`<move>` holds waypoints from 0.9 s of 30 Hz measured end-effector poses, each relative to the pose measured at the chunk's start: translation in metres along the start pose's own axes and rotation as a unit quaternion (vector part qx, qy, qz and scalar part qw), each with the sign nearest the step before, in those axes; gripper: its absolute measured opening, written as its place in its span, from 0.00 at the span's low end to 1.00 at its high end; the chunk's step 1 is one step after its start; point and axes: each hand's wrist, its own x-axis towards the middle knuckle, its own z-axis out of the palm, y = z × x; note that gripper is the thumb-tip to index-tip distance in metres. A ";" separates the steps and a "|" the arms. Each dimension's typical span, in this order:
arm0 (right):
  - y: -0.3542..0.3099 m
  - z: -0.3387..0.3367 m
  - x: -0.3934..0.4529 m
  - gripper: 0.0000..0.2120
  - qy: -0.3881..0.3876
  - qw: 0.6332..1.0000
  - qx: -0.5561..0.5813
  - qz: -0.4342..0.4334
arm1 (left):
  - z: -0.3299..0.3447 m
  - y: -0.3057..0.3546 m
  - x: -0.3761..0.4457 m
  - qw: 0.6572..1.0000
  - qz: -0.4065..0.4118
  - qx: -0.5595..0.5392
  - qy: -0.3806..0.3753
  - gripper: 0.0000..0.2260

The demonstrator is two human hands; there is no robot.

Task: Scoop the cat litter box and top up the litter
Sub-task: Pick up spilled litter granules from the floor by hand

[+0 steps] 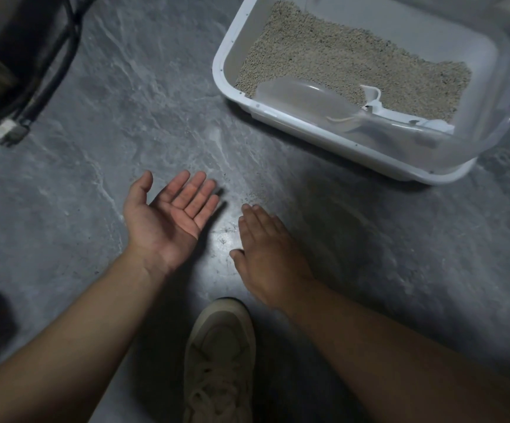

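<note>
2 hands are showing over the grey marbled floor [143,96], with 1 beige laced shoe [220,355] planted between the forearms. The left hand [168,218] is lying palm up, fingers straight and spread a little, its grip holding nothing. The right hand [266,248] is turned palm down just above or on the floor, fingers straight and together, its grip also holding nothing. A few scattered litter grains [252,195] are lying on the floor just beyond the right fingertips.

1 white litter box [227,53] is sitting on the floor well apart from both hands, beyond and to the right. Beige litter [348,59] is covering its bottom. 1 translucent scoop [302,97] is resting at the box's near wall, untouched. Dark cables [49,65] are lying at the upper left.
</note>
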 end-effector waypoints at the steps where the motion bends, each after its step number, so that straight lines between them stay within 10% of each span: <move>1: 0.002 -0.001 -0.002 0.32 0.007 1.000 0.003 0.007 | 0.000 0.000 0.000 1.000 -0.001 -0.001 0.000 0.27; 27: 0.019 -0.006 -0.005 0.33 0.006 0.999 0.027 0.038 | 0.000 -0.007 0.002 1.000 -0.014 0.012 0.001 0.28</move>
